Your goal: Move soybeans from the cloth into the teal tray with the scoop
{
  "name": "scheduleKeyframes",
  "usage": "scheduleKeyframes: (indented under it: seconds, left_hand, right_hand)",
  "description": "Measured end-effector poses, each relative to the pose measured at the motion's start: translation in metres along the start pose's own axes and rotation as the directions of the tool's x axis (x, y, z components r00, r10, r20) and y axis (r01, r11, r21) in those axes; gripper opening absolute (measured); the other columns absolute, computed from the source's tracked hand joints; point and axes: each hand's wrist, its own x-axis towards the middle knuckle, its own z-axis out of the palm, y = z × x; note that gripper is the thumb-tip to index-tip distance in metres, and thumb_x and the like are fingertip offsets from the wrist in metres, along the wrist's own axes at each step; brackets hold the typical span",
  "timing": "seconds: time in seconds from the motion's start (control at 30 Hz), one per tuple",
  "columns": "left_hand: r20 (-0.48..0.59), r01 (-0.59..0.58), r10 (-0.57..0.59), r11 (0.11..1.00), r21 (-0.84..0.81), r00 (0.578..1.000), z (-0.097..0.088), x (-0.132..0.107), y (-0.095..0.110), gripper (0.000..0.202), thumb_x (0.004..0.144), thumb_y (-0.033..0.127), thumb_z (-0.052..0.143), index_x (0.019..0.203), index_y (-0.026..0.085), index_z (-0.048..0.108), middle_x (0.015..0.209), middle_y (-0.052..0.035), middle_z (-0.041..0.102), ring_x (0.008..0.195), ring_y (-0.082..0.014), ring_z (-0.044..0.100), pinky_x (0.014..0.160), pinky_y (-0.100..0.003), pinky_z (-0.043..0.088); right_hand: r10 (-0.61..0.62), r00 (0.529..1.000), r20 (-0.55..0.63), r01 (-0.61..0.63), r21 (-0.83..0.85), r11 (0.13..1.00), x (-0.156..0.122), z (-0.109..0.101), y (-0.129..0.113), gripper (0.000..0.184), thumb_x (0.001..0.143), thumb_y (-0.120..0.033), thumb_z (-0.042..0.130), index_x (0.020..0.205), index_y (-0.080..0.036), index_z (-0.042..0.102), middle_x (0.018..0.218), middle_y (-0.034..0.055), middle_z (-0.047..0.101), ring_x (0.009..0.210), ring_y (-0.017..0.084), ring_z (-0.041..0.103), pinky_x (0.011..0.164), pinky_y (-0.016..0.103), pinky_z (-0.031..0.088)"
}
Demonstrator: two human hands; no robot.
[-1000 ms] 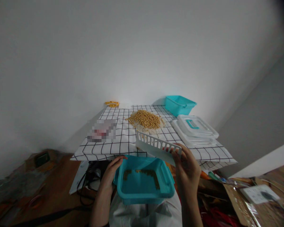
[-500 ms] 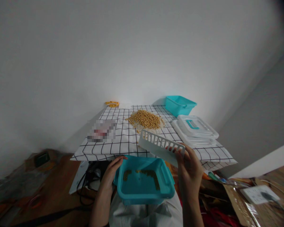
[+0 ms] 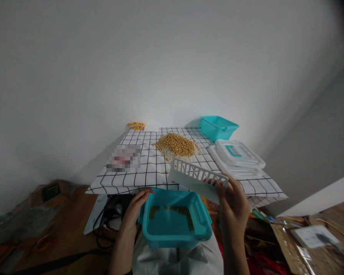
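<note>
White slotted plastic strip slants above the near edge of the desk, its right end pinched between the thumb and fingers of the right hand. The left hand is half curled against the left rim of a teal rectangular plastic tub over the lap; whether it grips, I cannot tell. The step in hand looks like handling the strip near the tub; moving it calls for keeping clear of the rim and the tub level. Inside the tub, small greenish-brown beans line the far and right sides. Beyond, on the desk's black-gridded white cloth, sits a heap of round pale-gold beans. Farther right stand clear plastic lids and a bright turquoise plastic bin, contents hidden.
</note>
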Motion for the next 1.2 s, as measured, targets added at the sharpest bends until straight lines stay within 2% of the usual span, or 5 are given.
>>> scheduleKeyframes:
  seconds: [0.37,0.7,0.87,1.0,1.2]
  left_hand:
    - [0.000,-0.002,0.002,1.000,0.005,1.000,-0.002,0.002,-0.003,0.023,0.053,0.038,0.084,0.069,0.022,0.079,0.069,0.0037,0.075,0.072,-0.0191,0.063,0.068,-0.028,0.047]
    - [-0.004,0.000,0.000,1.000,0.010,1.000,0.002,0.002,-0.002,0.025,0.053,0.039,0.084,0.070,0.022,0.079,0.068,0.0028,0.075,0.069,-0.0197,0.063,0.066,-0.029,0.048]
    - [-0.014,-0.018,0.018,1.000,0.006,1.000,0.001,0.005,-0.004,0.024,0.051,0.037,0.085,0.068,0.022,0.080,0.071,0.0014,0.076,0.072,-0.0205,0.065,0.069,-0.029,0.050]
    - [-0.010,-0.022,0.022,1.000,0.013,1.000,0.001,0.003,-0.004,0.022,0.054,0.037,0.084,0.069,0.022,0.079,0.069,0.0008,0.075,0.068,-0.0207,0.065,0.066,-0.030,0.050]
    - [-0.012,-0.024,0.025,0.999,0.024,1.000,0.003,0.000,-0.002,0.023,0.054,0.038,0.084,0.069,0.022,0.079,0.067,0.0011,0.074,0.067,-0.0206,0.065,0.064,-0.029,0.049]
  right_hand:
    - [0.037,0.999,-0.019,-0.036,0.039,0.999,0.000,0.001,0.000,0.023,0.087,-0.036,0.072,0.104,-0.020,0.072,0.089,0.0066,0.079,0.080,0.023,0.076,0.071,0.031,0.057]
    - [-0.004,1.000,0.001,0.004,-0.054,0.999,-0.002,0.008,0.006,0.026,0.092,-0.038,0.067,0.110,-0.021,0.071,0.098,0.0099,0.079,0.089,0.026,0.077,0.082,0.037,0.058]
    - [-0.016,1.000,0.021,0.016,-0.023,1.000,-0.001,0.009,0.008,0.023,0.091,-0.037,0.069,0.107,-0.022,0.072,0.096,0.0080,0.078,0.089,0.025,0.077,0.078,0.034,0.059]
    - [0.003,0.999,0.043,-0.002,-0.039,0.999,-0.003,0.008,0.011,0.027,0.091,-0.039,0.067,0.111,-0.022,0.072,0.102,0.0097,0.078,0.097,0.028,0.076,0.084,0.039,0.058]
    - [0.025,0.999,0.041,-0.025,-0.021,0.999,-0.005,0.009,0.013,0.028,0.091,-0.040,0.068,0.111,-0.021,0.071,0.103,0.0100,0.079,0.097,0.028,0.076,0.087,0.040,0.057]
